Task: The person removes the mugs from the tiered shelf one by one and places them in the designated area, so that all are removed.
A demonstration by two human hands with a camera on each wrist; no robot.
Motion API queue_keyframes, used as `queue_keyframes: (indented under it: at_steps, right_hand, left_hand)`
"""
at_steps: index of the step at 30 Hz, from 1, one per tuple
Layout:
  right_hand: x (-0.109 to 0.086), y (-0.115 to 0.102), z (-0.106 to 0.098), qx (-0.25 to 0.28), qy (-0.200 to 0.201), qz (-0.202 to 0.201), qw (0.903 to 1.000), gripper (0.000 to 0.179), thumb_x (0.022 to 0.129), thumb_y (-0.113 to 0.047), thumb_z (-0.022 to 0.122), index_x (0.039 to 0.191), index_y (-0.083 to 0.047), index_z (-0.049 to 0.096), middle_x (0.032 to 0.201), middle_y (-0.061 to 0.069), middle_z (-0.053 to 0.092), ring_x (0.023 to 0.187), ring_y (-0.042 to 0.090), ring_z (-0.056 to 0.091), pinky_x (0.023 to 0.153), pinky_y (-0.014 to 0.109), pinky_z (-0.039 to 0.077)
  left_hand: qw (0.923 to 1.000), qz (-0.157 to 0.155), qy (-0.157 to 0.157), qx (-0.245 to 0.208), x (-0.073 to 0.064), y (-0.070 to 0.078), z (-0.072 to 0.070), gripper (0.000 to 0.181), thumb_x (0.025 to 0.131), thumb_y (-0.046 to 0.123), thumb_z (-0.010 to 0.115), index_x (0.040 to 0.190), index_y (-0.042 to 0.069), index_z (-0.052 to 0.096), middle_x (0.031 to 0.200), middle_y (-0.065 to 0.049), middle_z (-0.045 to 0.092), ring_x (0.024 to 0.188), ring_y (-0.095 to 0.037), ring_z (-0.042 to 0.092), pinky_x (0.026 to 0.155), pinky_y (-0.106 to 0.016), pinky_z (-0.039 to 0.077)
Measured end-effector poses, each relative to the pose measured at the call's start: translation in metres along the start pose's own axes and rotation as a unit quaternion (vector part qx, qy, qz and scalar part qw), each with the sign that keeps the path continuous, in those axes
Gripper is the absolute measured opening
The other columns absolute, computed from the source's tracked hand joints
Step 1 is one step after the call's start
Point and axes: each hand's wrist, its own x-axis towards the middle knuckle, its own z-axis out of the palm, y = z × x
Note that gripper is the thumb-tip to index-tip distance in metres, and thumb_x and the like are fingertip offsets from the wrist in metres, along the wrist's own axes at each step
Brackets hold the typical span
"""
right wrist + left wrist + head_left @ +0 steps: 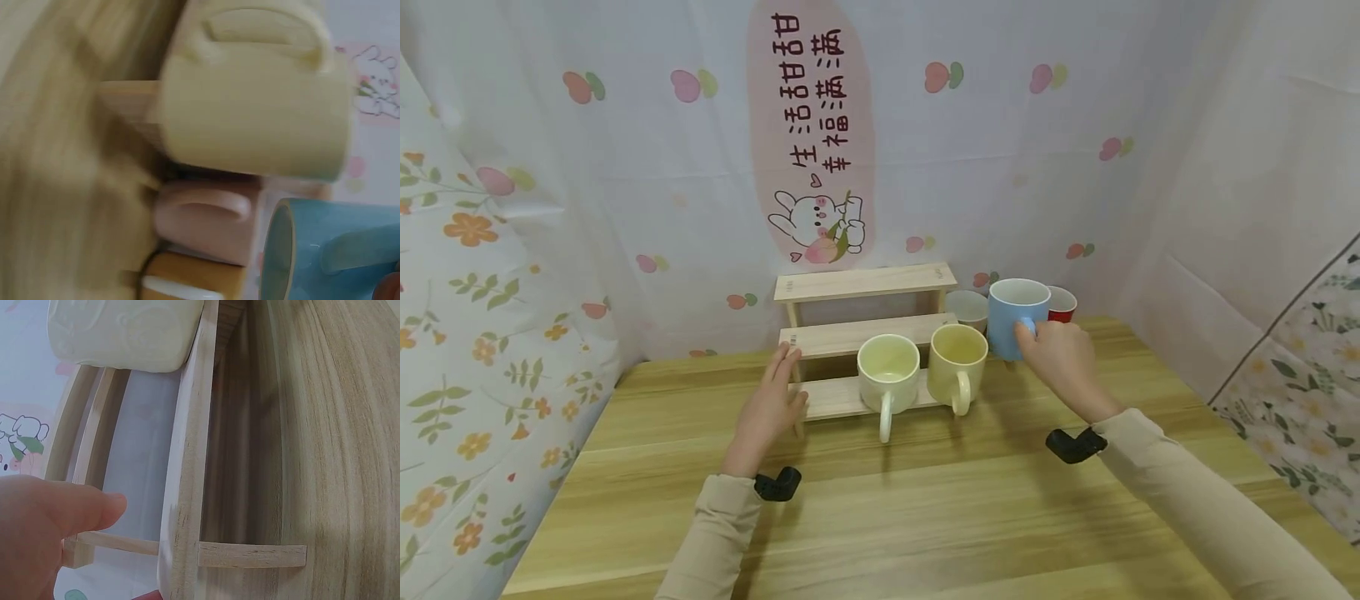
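Note:
A light-blue mug [1009, 321] is held up off the table by my right hand [1063, 358], whose fingers grip its handle. The right wrist view shows the mug's underside and side [337, 250]. To its left, a yellow mug [955, 367] and a cream mug [887, 379] stand on the lowest tier of a three-tier wooden rack [857, 337], handles toward me. My left hand [767, 408] is at the rack's left end, fingers extended over it. In the left wrist view the straight thumb [87, 506] lies above the rack's side frame.
Behind the blue mug stand a white-rimmed cup [967, 308] and a red cup [1062, 304]. Low in the right wrist view are a pink mug [206, 219] and an orange mug [194, 275]. A printed curtain [700, 167] hangs behind the wooden table [925, 517].

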Motion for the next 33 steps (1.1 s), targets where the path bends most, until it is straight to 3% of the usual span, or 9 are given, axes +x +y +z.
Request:
queue_keyframes:
  at_steps: [3,10,21,33]
  right_hand:
    - [-0.006,0.007,0.011,0.004,-0.019,0.008,0.9998,0.051,0.095,-0.025,0.041,0.046,-0.013,0.030,0.045,-0.002,0.028,0.045,0.017,0.031,0.043,0.028,0.023]
    - [-0.015,0.017,0.040,0.000,-0.014,-0.001,0.9999,0.051,0.094,-0.023,0.045,0.045,-0.012,0.032,0.044,-0.001,0.029,0.047,0.018,0.033,0.044,0.029,0.026]
    - [-0.023,0.031,0.066,0.011,-0.056,0.043,0.9975,0.049,0.093,-0.024,0.045,0.047,-0.013,0.036,0.045,-0.001,0.035,0.047,0.018,0.037,0.042,0.029,0.026]
    - [-0.024,0.037,0.086,0.005,-0.038,0.050,0.9980,0.050,0.092,-0.025,0.049,0.045,-0.013,0.037,0.045,0.001,0.040,0.047,0.022,0.040,0.041,0.030,0.028]
  left_hand:
    - [1.0000,-0.004,-0.001,0.002,-0.001,0.000,0.000,0.068,0.093,0.015,0.060,0.151,0.010,0.024,0.161,-0.011,0.010,0.045,-0.014,0.037,0.047,-0.028,0.033]
    - [0.9999,-0.011,-0.006,-0.001,-0.002,0.001,0.001,0.068,0.094,0.015,0.060,0.151,0.011,0.024,0.161,-0.009,0.009,0.046,-0.015,0.037,0.047,-0.028,0.034]
    - [1.0000,-0.007,-0.001,-0.001,-0.001,0.001,0.002,0.069,0.093,0.015,0.061,0.151,0.011,0.025,0.161,-0.009,0.010,0.047,-0.015,0.038,0.047,-0.028,0.034]
    - [1.0000,-0.005,0.006,0.002,0.001,0.001,0.001,0.069,0.092,0.014,0.062,0.151,0.010,0.025,0.161,-0.009,0.011,0.047,-0.015,0.038,0.047,-0.028,0.034]
